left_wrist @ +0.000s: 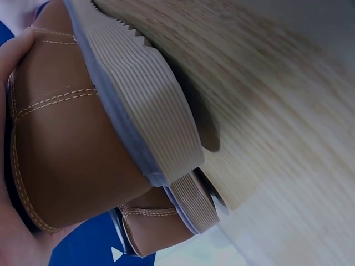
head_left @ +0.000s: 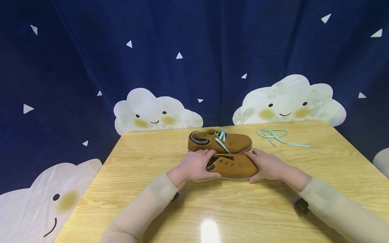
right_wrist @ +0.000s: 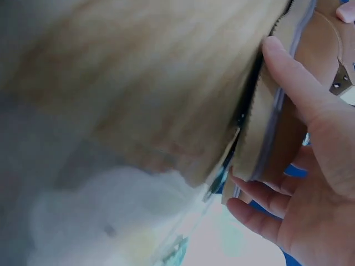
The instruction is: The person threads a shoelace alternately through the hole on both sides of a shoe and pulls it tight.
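Both hands hold a brown shoe (head_left: 235,167) with bare eyelets, its toe pointing right in the head view. My left hand (head_left: 197,165) grips the heel end, thumb along the near side and fingers over the opening. Around the toe curls my right hand (head_left: 267,165), its thumb against the sole edge in the right wrist view. The ribbed pale sole (left_wrist: 144,94) shows in the left wrist view. Right behind stands the matching brown shoe (head_left: 237,141), with a light blue lace (head_left: 223,143) threaded through it.
A loose light blue shoelace (head_left: 273,135) lies at the back right of the wooden table (head_left: 152,145). Behind the table hangs a dark blue curtain (head_left: 194,77) with white clouds and triangles.
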`<state>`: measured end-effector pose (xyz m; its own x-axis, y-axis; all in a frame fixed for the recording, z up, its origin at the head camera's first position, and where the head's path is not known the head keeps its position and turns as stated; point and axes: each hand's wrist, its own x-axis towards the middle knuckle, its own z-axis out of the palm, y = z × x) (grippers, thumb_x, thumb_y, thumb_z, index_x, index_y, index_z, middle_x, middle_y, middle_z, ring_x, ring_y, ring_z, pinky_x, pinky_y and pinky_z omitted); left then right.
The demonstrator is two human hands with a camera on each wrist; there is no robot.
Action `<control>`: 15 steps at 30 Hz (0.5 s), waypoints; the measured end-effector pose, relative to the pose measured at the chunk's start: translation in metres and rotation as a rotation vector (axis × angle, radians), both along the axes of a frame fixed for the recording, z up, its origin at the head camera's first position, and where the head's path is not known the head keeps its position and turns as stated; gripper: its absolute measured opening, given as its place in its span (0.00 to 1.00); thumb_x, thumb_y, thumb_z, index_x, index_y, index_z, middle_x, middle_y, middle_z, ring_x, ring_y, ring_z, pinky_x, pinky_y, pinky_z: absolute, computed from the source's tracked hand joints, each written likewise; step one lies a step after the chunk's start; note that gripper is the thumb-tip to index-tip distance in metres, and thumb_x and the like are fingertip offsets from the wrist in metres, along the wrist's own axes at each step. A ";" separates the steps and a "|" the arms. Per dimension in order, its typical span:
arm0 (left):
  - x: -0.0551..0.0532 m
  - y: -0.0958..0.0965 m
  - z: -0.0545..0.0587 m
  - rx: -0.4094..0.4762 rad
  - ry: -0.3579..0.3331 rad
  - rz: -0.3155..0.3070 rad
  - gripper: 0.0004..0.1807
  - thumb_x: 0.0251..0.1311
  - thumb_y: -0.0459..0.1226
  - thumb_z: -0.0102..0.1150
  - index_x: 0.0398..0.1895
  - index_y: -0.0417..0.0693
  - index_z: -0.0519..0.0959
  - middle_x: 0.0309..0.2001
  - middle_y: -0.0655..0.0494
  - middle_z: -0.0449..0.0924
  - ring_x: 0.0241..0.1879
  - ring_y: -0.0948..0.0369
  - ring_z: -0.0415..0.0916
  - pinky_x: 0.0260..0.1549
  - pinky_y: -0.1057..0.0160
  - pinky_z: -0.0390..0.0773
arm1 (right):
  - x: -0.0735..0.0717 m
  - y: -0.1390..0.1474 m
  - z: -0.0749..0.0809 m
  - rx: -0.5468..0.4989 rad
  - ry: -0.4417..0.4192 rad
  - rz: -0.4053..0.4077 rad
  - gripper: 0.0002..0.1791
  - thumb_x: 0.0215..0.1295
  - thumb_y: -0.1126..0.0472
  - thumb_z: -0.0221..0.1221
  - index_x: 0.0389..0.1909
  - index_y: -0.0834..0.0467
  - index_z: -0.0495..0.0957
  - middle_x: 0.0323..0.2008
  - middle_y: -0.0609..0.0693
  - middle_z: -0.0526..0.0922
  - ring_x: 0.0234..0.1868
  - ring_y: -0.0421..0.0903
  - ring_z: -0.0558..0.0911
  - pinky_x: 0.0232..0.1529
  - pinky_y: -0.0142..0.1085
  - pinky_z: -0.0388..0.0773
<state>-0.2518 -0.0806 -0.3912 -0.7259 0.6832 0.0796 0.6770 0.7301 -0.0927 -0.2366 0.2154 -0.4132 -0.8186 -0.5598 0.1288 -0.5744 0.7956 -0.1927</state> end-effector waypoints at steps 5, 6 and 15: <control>0.000 0.000 -0.001 -0.001 0.006 0.004 0.47 0.51 0.75 0.46 0.66 0.55 0.66 0.51 0.57 0.78 0.46 0.58 0.78 0.30 0.59 0.77 | -0.004 0.009 0.016 0.012 -0.039 -0.047 0.58 0.38 0.25 0.67 0.63 0.63 0.71 0.47 0.56 0.76 0.40 0.50 0.78 0.32 0.45 0.76; 0.000 0.000 -0.001 0.000 0.008 0.003 0.47 0.51 0.76 0.46 0.66 0.55 0.66 0.51 0.57 0.78 0.46 0.58 0.78 0.30 0.59 0.77 | -0.006 0.013 0.019 0.008 -0.035 -0.064 0.58 0.38 0.24 0.65 0.63 0.63 0.71 0.48 0.57 0.77 0.41 0.51 0.79 0.32 0.45 0.76; 0.000 0.000 0.000 0.008 0.017 0.002 0.48 0.51 0.76 0.46 0.65 0.54 0.66 0.51 0.57 0.78 0.46 0.57 0.78 0.30 0.59 0.77 | -0.033 0.055 0.034 -0.049 -0.035 -0.218 0.47 0.49 0.30 0.66 0.59 0.63 0.74 0.48 0.58 0.78 0.45 0.56 0.81 0.33 0.50 0.77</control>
<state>-0.2515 -0.0809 -0.3917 -0.7259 0.6809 0.0977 0.6737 0.7324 -0.0985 -0.2697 0.2700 -0.3790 -0.9239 -0.3630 0.1209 -0.3823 0.8892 -0.2514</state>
